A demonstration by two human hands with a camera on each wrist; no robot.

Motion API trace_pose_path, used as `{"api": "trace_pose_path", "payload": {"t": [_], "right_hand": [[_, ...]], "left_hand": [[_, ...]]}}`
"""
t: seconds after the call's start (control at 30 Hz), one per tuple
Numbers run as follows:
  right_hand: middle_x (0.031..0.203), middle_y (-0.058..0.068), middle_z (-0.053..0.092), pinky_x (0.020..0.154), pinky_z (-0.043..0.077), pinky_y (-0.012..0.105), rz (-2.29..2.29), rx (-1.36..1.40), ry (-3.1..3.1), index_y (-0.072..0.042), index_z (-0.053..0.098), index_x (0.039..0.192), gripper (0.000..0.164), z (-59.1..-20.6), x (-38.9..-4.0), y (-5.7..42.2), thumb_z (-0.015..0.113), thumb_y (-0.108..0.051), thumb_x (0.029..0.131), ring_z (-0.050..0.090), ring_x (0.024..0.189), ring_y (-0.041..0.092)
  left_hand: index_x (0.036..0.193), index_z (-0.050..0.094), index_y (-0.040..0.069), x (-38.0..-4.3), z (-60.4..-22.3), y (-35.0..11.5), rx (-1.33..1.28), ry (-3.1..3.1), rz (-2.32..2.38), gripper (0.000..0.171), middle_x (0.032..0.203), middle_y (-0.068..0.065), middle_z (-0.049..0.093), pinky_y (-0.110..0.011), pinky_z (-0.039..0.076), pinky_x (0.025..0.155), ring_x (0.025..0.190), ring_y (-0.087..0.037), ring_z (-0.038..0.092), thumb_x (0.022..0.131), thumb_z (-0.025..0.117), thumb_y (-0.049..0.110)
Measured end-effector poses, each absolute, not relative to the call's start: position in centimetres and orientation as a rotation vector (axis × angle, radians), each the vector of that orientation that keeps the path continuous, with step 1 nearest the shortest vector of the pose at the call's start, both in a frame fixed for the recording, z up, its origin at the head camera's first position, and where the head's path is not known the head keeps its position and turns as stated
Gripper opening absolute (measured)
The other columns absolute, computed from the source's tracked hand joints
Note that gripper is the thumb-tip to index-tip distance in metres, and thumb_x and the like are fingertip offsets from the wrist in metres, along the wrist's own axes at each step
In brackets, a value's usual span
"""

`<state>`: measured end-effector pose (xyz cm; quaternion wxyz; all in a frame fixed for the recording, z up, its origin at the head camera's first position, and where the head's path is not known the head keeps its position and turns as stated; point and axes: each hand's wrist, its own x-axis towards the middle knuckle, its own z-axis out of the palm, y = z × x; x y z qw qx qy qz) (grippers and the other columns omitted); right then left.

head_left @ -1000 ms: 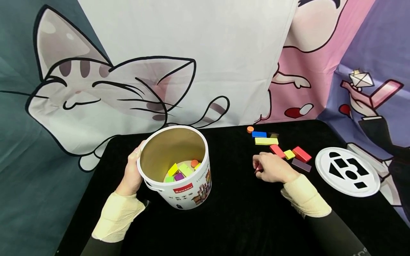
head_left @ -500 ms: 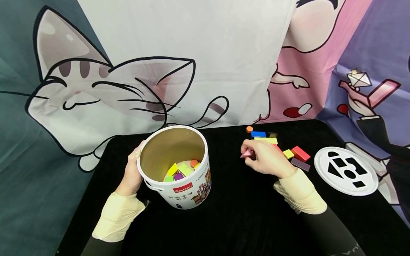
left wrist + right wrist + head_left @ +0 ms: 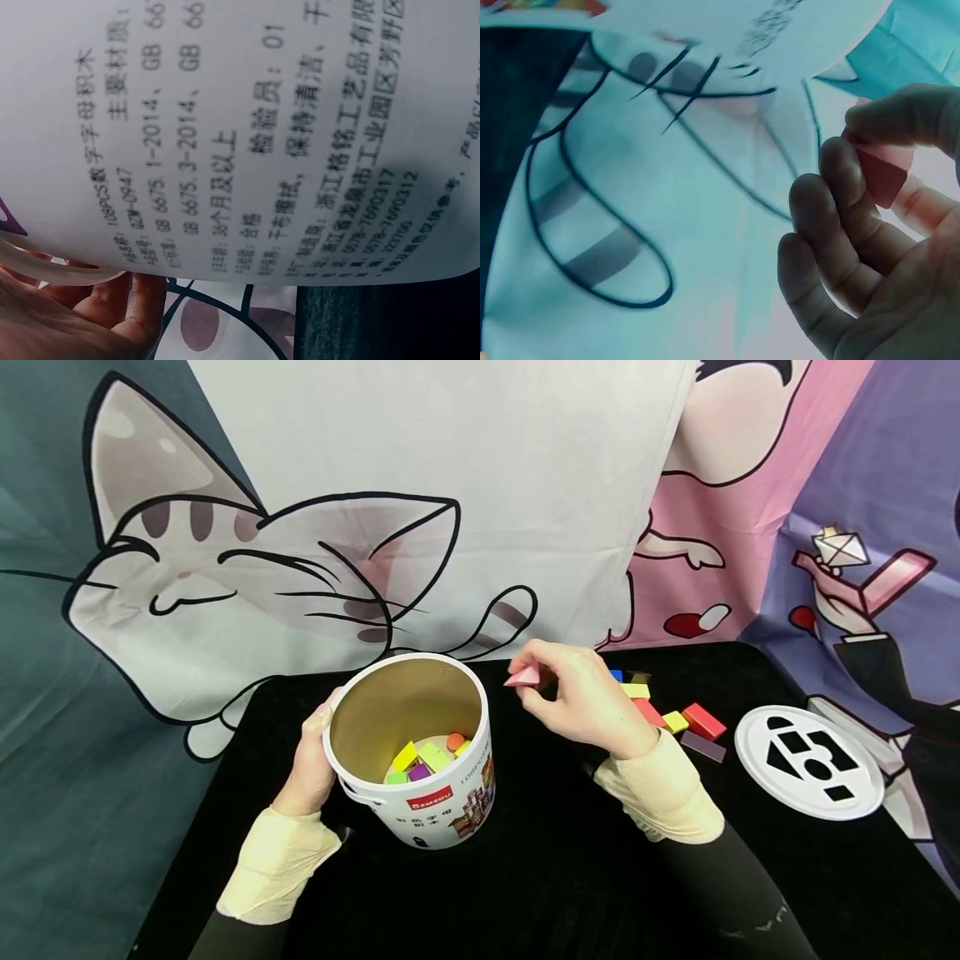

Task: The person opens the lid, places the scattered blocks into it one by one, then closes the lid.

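A white bucket (image 3: 450, 814) with printed sides stands tilted on the black cloth, its mouth facing me. Inside, several blocks lie at the bottom, among them a purple block (image 3: 418, 772) and an orange disc (image 3: 455, 742). My left hand (image 3: 311, 768) grips the bucket's left side near the rim; in the left wrist view its fingers (image 3: 139, 307) show below the printed wall. Right of the rim, my right hand (image 3: 577, 693) is raised and pinches a pink triangular block (image 3: 525, 677) between thumb and fingers. The right wrist view shows this block (image 3: 885, 172) up close.
Loose blocks lie on the right of the cloth, including a red block (image 3: 704, 721), a yellow block (image 3: 675, 722) and a dark purple block (image 3: 703, 746). Beyond them rests a white round lid (image 3: 798, 793) with cut-out shapes. A printed curtain (image 3: 555, 510) hangs behind.
My right hand has lifted the pink triangular block off the cloth and carried it left and upward, close to the bucket. The left hand and bucket have stayed in place.
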<state>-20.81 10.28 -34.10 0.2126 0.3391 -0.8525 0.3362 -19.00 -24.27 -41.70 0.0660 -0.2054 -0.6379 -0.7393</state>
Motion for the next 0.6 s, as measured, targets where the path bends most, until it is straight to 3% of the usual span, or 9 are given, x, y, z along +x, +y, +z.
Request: {"api": "trace_pose_path", "payload": {"t": [0.6], "right_hand": [[0.090,-0.017,0.060,0.076,0.041,0.019,0.860,1.179,-2.314,-0.021,0.066,0.099,0.017,-31.3,-19.6,4.2,0.060,-0.016,0.083,0.052,0.081,0.002]], "left_hand": [[0.129,0.057,0.003,-19.0,-41.6,-24.4,-0.628,-1.918,-2.243,0.047,0.124,-0.006,0.060,-0.035,0.037,0.101,0.115,-0.022,0.051,0.102,0.030,0.032]]}}
